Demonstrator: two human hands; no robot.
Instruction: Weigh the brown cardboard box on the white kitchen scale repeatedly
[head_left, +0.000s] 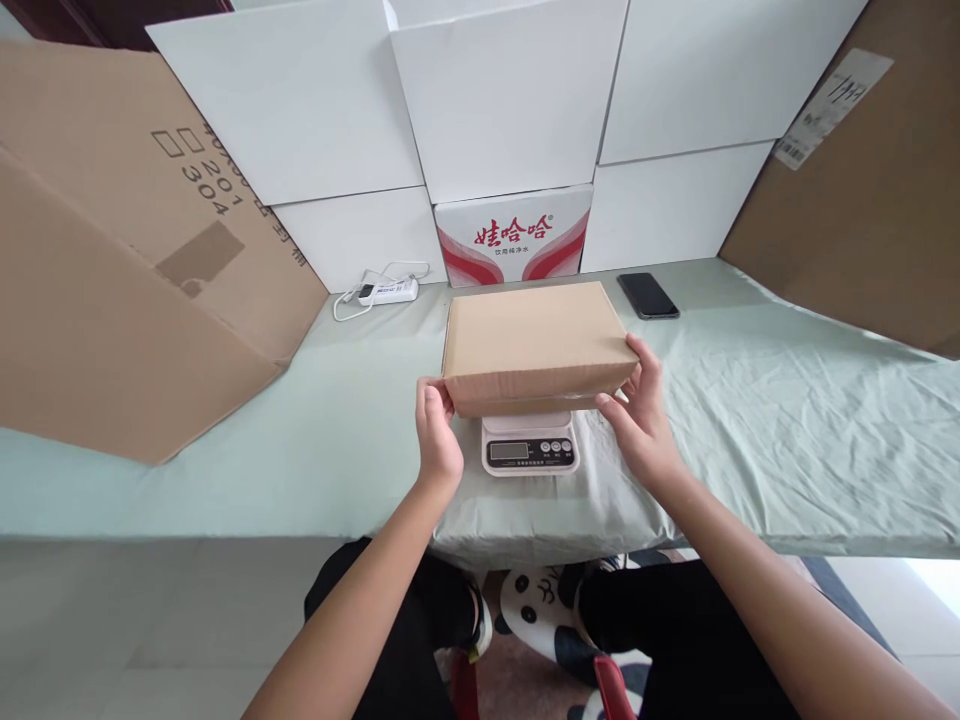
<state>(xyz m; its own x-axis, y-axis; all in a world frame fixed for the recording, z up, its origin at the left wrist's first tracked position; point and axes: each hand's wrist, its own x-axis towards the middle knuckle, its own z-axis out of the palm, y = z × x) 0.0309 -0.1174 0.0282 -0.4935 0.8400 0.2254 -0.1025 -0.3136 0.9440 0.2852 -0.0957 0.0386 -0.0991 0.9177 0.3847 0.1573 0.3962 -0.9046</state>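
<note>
Cardboard box (540,330): located directly over the white scale (530,456), hiding most of its weighing plate and overhanging it to left, right and far side. I take the scale as reference throughout. From my remote post I cannot tell whether the box bears fully on the plate or is partly carried by the hands. The display panel (529,452) shows at the near side of the scale.

Hands: I have the left hand (439,425) just left of the scale, partly closed, bent fingers gripping the box's near left corner, thumb upward. I have the right hand (641,415) right of the scale, half open, forefinger at the near right corner, thumb by the lower front edge. Between them they hold the box.

Edges and room: the tabletop (360,430) ends a short way on the near side of the scale, leaving a narrow strip of cloth. Left of the scale I note smooth cloth reaching to a brown board (120,300); right of it, a broader creased stretch towards a second brown board (870,220). Beyond the scale, a red-and-white carton (517,255) stands close behind the box, limiting far travel. A phone (648,296) lies far right of the scale, a corded white block (388,291) far left.
</note>
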